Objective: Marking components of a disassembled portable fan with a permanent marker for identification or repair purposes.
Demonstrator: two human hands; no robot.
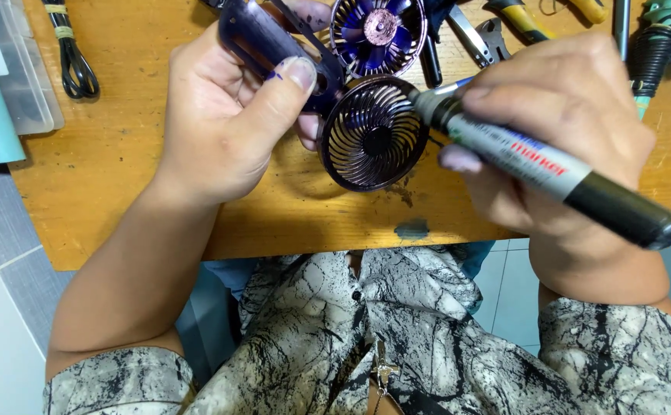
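We see our left hand (228, 115) clamped around the flat dark-purple plastic body of a small handheld fan (266, 42), thumb pressed on its neck, while the round dark spiral-ribbed plastic grille (372, 132) hangs off it above the scuffed orange wooden tabletop (120, 169). Our right hand (558, 131) is closed around a thick grey-and-black permanent marker (539, 165), its tip touching the grille's rim. Our worry is that the glossy, curved ribs give the tip little to bite on, so it could skid and smear ink across our fingers, and the thumb already looks stained. The grille seems held only at one edge, so pressure from the marker might twist or pop it loose. Just behind sits the open blue-bladed rotor with its coppery hub (379, 31), beside metal pliers (481, 34) and a coiled black cable (74, 61).
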